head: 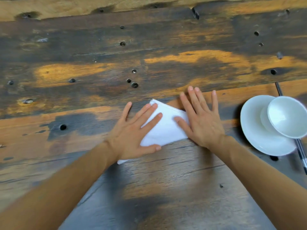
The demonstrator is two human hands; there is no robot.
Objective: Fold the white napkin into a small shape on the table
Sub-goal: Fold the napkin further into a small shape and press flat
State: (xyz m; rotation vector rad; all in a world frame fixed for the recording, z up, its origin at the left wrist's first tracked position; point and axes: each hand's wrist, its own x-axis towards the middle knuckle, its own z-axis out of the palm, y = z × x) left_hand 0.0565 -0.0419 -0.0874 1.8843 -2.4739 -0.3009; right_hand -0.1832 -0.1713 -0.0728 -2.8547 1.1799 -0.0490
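The white napkin (164,128) lies folded flat on the wooden table (116,63), set at a slant, with one corner pointing away from me and another poking out below my left wrist. My left hand (132,131) rests palm down on the napkin's left part, fingers spread. Over its right edge my right hand (201,118) lies flat as well, fingers spread and partly on the bare wood. Neither hand grips the cloth. Both hands hide the napkin's side edges.
A white plate (259,138) sits at the right with a white bowl (287,117) tilted on it. A dark pen or chopstick (300,150) runs beneath the plate toward me. The worn tabletop has several small round holes.
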